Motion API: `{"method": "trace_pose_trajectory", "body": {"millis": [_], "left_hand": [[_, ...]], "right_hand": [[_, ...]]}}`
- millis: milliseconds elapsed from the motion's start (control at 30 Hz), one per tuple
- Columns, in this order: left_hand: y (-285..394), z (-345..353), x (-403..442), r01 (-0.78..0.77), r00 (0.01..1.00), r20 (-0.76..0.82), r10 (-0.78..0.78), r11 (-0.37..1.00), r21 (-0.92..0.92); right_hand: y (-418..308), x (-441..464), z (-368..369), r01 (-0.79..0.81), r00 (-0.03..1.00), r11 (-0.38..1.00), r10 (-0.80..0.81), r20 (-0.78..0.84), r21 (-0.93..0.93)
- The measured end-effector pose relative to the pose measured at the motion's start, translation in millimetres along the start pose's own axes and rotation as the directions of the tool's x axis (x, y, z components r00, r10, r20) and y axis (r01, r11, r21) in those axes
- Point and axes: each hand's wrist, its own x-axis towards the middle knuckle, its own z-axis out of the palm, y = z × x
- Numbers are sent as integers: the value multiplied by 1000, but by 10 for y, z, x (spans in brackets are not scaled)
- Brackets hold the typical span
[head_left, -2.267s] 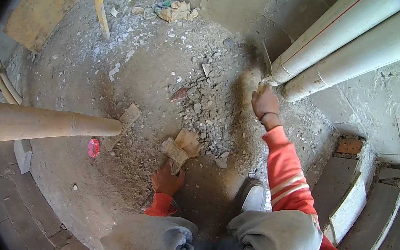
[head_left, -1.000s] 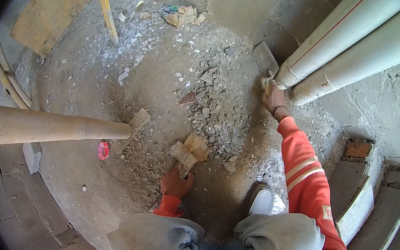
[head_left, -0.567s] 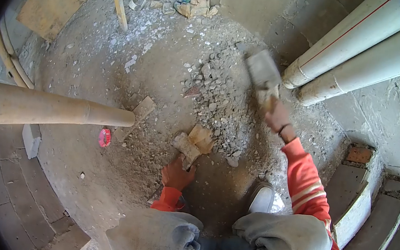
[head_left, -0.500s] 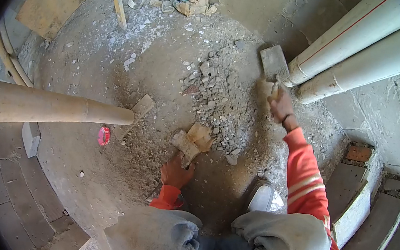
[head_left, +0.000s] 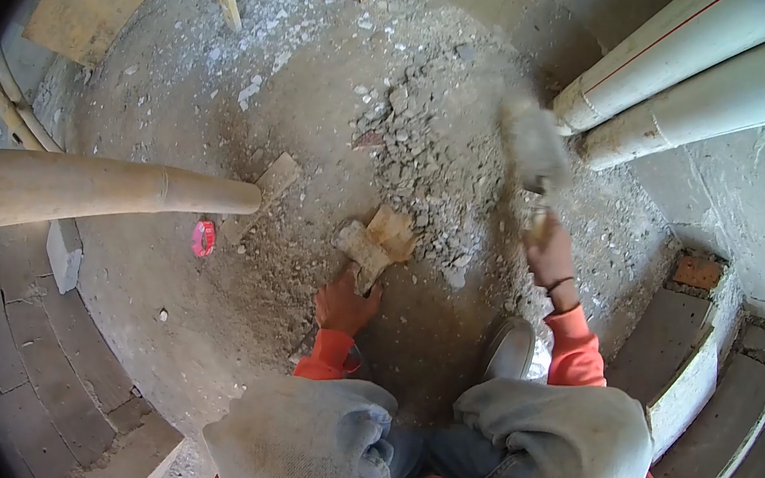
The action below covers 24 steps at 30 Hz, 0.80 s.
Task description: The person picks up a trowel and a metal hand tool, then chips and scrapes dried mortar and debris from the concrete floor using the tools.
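My right hand [head_left: 549,252] grips the handle of a trowel [head_left: 535,148] with a broad, flat blade. Motion blurs the blade, which is over the floor at the right side of the rubble, close to the pipe bases. My left hand [head_left: 346,305] is low over the floor in front of my knees, its fingers closed on the near end of a pale, dusty flat piece [head_left: 365,248]. A brown, cardboard-like scrap [head_left: 393,232] lies against the far side of that piece. What the pale piece is made of, I cannot tell.
Grey rubble [head_left: 430,164] covers the middle of the floor. Two thick pale pipes [head_left: 675,113] stand at the right, and a tan pole [head_left: 111,196] juts in from the left. A pink ring-shaped roll [head_left: 202,238] lies near it. Stacked blocks [head_left: 665,350] are at the right.
My right hand has drawn the trowel nearer to me, and the blade has swung away from the wall corner. My left hand stays on the pale piece. The view has shifted slightly.
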Motion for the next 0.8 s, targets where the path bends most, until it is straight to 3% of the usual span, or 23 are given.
{"method": "trace_pose_trajectory", "body": {"millis": [33, 67, 100, 200, 233, 267, 300, 333, 400, 533, 600, 633, 667, 700, 733, 800], "left_hand": [[-27, 31, 9, -11, 1000, -10, 11, 1000, -17], [-50, 57, 15, -24, 999, -24, 24, 999, -36], [-58, 66, 13, -22, 1000, -16, 22, 999, -32], [-27, 79, 8, -1, 1000, -16, 2, 1000, 29], [-20, 64, 5, 11, 1000, 1, -11, 999, 44], [-12, 53, 22, 22, 1000, 13, -23, 998, 57], [-28, 78, 27, 11, 1000, 16, -12, 998, 57], [-61, 117, 17, 8, 1000, -1, -8, 994, 112], [-63, 154, 30, -56, 998, 12, 55, 984, 166], [-78, 112, 7, -41, 999, -3, 42, 995, 94], [-47, 93, 5, -49, 998, -36, 52, 996, 74], [-40, 85, 1, -63, 996, -56, 67, 996, 68], [-37, 79, 2, -76, 994, -79, 81, 995, 62], [-29, 76, 7, -87, 993, -70, 92, 994, 62], [-23, 73, 3, -79, 994, -74, 83, 995, 63], [-30, 90, 2, -83, 994, -71, 87, 995, 63]], "right_hand": [[55, -33, -119, -269, 963, 949, 258, 82, 163], [74, -60, -170, -518, 855, 804, 479, 197, 291], [82, -120, -131, -525, 851, 801, 484, 203, 289], [-5, -382, 100, -429, 902, 668, 348, 255, 608], [0, -395, 240, -417, 902, 764, 283, 326, 493], [-102, -454, 471, -316, 946, 858, 250, 208, 406], [-367, -412, 468, -240, 958, 931, 181, 224, 275], [-533, -408, 495, -271, 936, 948, 219, 277, 165], [-553, -525, 490, -48, 954, 999, 51, 294, -17], [-530, -842, -33, -149, 944, 987, 158, 291, -53], [-86, -1199, -130, -342, 939, 938, 340, 47, 60], [229, -1419, -121, -375, 920, 927, 376, -114, 30], [527, -1638, -145, -409, 877, 912, 395, -274, 5], [709, -1809, -250, -546, 749, 797, 602, -277, 258], [844, -1969, -356, -620, 589, 610, 778, -221, 493], [973, -2198, -559, -725, 437, 425, 892, -116, 542]]}}
